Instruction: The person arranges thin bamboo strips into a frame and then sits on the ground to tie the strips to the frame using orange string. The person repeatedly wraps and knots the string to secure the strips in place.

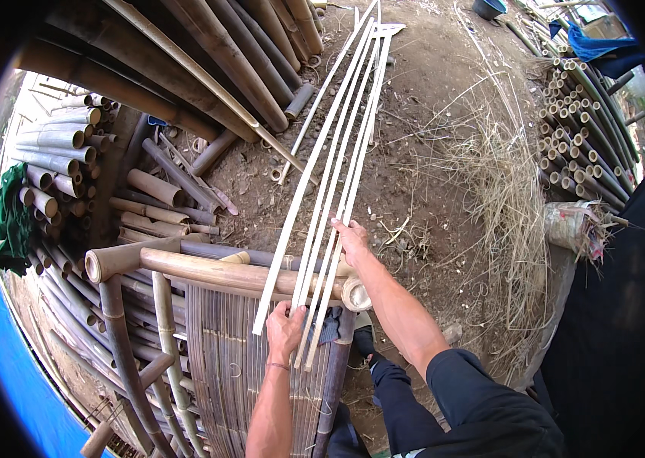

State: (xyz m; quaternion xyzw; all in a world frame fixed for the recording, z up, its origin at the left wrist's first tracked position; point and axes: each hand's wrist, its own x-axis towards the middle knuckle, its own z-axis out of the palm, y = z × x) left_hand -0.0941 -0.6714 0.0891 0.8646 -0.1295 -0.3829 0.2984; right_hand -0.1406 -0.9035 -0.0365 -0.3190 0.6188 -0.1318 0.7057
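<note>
Several long, pale bamboo strips lie across the round top rail of a bamboo bench, running away from me over the dirt ground. Near their close ends, my left hand has its fingers closed around one or more of them, just on my side of the rail. Farther along, my right hand grips strips at the right of the bundle, just beyond the rail. Which strips each hand holds is partly hidden by the fingers. One wider strip at the left end sticks out free of my left hand.
Below the rail is the slatted bamboo panel, with a dark cloth by its right post. Thick bamboo poles lean at the upper left. Cut poles are stacked left and right. Dry fibres litter the ground.
</note>
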